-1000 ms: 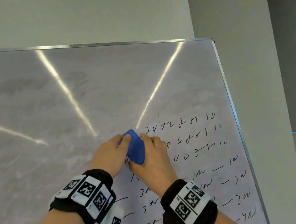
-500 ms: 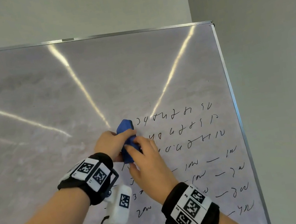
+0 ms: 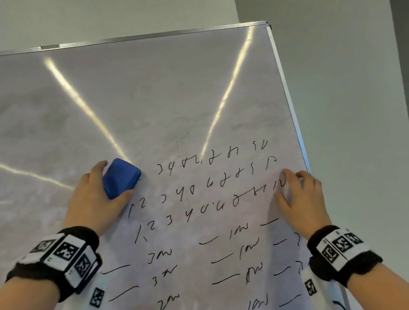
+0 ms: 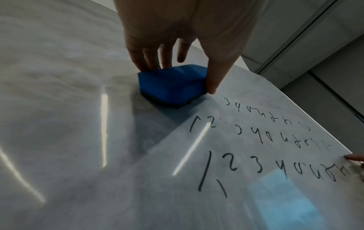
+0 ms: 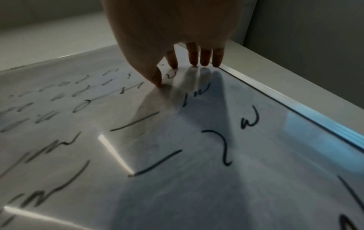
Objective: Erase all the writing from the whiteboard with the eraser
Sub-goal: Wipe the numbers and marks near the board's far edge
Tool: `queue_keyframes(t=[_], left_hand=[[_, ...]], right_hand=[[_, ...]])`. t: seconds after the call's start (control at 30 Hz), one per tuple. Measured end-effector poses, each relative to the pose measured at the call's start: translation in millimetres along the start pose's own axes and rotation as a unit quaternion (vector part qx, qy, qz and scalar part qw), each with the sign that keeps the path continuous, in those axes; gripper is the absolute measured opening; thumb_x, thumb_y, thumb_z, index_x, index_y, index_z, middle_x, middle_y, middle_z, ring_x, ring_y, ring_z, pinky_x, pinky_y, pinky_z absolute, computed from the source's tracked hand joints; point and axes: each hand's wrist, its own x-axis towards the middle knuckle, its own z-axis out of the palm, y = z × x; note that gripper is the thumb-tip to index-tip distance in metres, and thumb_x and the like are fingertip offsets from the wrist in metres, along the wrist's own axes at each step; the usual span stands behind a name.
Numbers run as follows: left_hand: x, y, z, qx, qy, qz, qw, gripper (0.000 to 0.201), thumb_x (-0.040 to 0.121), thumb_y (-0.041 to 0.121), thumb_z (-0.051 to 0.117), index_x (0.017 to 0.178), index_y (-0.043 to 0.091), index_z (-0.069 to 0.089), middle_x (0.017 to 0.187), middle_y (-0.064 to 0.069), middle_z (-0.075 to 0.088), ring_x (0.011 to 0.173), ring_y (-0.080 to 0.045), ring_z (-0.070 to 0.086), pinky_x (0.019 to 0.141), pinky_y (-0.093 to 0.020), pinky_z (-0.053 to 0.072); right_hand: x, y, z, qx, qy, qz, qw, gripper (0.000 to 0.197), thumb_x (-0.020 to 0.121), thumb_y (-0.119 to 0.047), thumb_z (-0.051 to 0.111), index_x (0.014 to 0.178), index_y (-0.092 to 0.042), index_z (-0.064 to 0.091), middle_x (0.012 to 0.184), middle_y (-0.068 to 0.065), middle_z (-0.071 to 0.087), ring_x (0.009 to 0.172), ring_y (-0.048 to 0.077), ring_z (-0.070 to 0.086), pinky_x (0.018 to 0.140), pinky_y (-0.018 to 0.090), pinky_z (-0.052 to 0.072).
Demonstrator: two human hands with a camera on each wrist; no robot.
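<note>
Right hand (image 3: 300, 201) moved to whiteboard (image 3: 161, 94) edge | left hand (image 3: 92, 199) grips one eraser (image 3: 120, 177) (blue)

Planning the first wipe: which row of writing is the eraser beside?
The top row; the blue eraser in the left hand sits at its left end.
</note>
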Motion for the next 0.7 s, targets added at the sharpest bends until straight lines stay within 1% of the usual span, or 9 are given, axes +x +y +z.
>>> queue_keyframes(t=[0.13, 0.23, 0.3, 0.37, 0.4, 0.47, 0.53, 0.6, 0.7], left_hand=[[3.8, 5.5, 12.5, 0.031, 0.018, 0.028, 0.999, 0.071, 0.08, 0.043, 0.068, 0.139, 0.023, 0.034, 0.126, -0.014, 0.048, 0.111, -0.035, 0.047, 0.094, -0.048, 0.041], [5.9, 7.0, 17.6, 0.043, 0.049, 0.041, 0.997, 0.07, 0.081, 0.044, 0.066, 0.14, 0.023, 0.035, 0.127, -0.016, 0.047, 0.112, -0.037, 0.045, 0.096, -0.05, 0.039], [9.5, 3.2, 17.7, 0.04, 0.076, 0.034, 0.996, 0.071, 0.082, 0.043, 0.065, 0.141, 0.022, 0.033, 0.126, -0.019, 0.046, 0.111, -0.04, 0.044, 0.096, -0.051, 0.038], [13.1, -3.3, 17.5, 0.044, 0.101, 0.029, 0.993, 0.071, 0.083, 0.043, 0.065, 0.143, 0.024, 0.031, 0.121, -0.022, 0.045, 0.106, -0.043, 0.046, 0.093, -0.053, 0.041], [14.1, -6.6, 18.7, 0.058, 0.113, 0.034, 0.991, 0.071, 0.083, 0.043, 0.065, 0.144, 0.026, 0.031, 0.117, -0.023, 0.044, 0.102, -0.043, 0.046, 0.091, -0.053, 0.042], [13.3, -9.3, 24.7, 0.091, 0.134, 0.054, 0.985, 0.068, 0.085, 0.04, 0.064, 0.144, 0.027, 0.033, 0.112, -0.026, 0.042, 0.096, -0.043, 0.046, 0.087, -0.053, 0.042], [9.9, -4.2, 34.3, 0.099, 0.142, 0.072, 0.982, 0.063, 0.088, 0.039, 0.06, 0.144, 0.025, 0.036, 0.112, -0.028, 0.041, 0.095, -0.044, 0.045, 0.086, -0.053, 0.041], [6.3, 4.2, 44.0, 0.111, 0.135, 0.109, 0.979, 0.059, 0.088, 0.045, 0.051, 0.141, 0.022, 0.04, 0.109, -0.029, 0.043, 0.09, -0.044, 0.046, 0.081, -0.054, 0.042], [3.9, 10.9, 48.9, 0.134, 0.096, 0.178, 0.97, 0.064, 0.082, 0.053, 0.038, 0.138, 0.022, 0.044, 0.104, -0.027, 0.046, 0.085, -0.042, 0.047, 0.075, -0.054, 0.043]], right_hand=[[10.6, 16.2, 7.4, 0.014, 0.045, 0.001, 0.999, 0.047, 0.094, -0.036, 0.038, 0.135, -0.014, 0.043, 0.132, 0.021, 0.041, 0.118, 0.039, 0.035, 0.099, 0.048, 0.034], [14.7, 28.6, 10.7, 0.128, 0.045, 0.091, 0.987, 0.049, 0.1, -0.029, 0.034, 0.146, -0.013, 0.028, 0.146, 0.02, 0.029, 0.131, 0.037, 0.026, 0.109, 0.044, 0.023], [14.7, 36.1, 12.7, 0.211, 0.03, 0.137, 0.967, 0.048, 0.101, -0.026, 0.031, 0.146, -0.011, 0.025, 0.147, 0.017, 0.032, 0.133, 0.033, 0.03, 0.11, 0.038, 0.022], [12.0, 39.8, 14.1, 0.272, 0.007, 0.178, 0.946, 0.042, 0.103, -0.025, 0.027, 0.139, -0.008, 0.038, 0.135, 0.014, 0.047, 0.125, 0.031, 0.042, 0.102, 0.033, 0.031], [10.4, 41.1, 15.3, 0.289, 0.004, 0.195, 0.937, 0.037, 0.103, -0.025, 0.026, 0.128, -0.006, 0.045, 0.122, 0.015, 0.054, 0.115, 0.032, 0.048, 0.092, 0.032, 0.037], [9.1, 44.4, 18.4, 0.298, 0.01, 0.216, 0.93, 0.029, 0.103, -0.024, 0.025, 0.104, -0.006, 0.048, 0.093, 0.012, 0.054, 0.093, 0.031, 0.052, 0.073, 0.029, 0.034], [9.5, 48.6, 21.3, 0.301, 0.01, 0.22, 0.928, 0.026, 0.103, -0.025, 0.026, 0.096, -0.009, 0.046, 0.08, 0.006, 0.049, 0.082, 0.026, 0.048, 0.069, 0.029, 0.031], [10.5, 52.3, 22.6, 0.312, 0.009, 0.212, 0.926, 0.026, 0.103, -0.024, 0.028, 0.095, -0.008, 0.047, 0.078, 0.003, 0.047, 0.08, 0.024, 0.046, 0.07, 0.028, 0.032], [11.0, 60.9, 20.7, 0.331, 0.0, 0.198, 0.923, 0.026, 0.102, -0.023, 0.031, 0.097, -0.007, 0.051, 0.088, 0.007, 0.052, 0.085, 0.022, 0.047, 0.075, 0.027, 0.033]])
